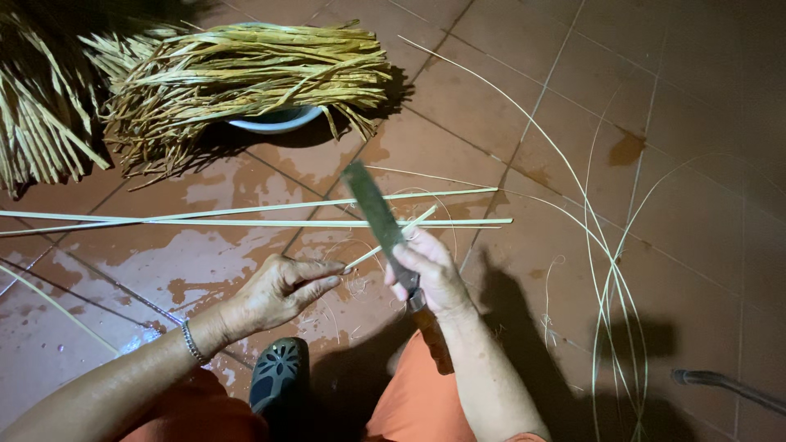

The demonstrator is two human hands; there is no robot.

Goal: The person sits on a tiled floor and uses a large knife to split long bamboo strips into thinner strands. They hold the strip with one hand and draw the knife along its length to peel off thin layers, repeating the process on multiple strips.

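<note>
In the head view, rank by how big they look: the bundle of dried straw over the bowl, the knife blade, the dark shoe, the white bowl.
1. Bundle of dried straw, by far the largest.
2. Knife blade and dark shoe: look alike, and the shoe is nearer the camera, so unranked.
3. White bowl: smallest showing, but mostly hidden under the straw.

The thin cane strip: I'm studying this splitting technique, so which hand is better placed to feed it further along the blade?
Left, probably. The left hand already pinches the strip at its near end, while the right hand is occupied gripping the knife.
</note>
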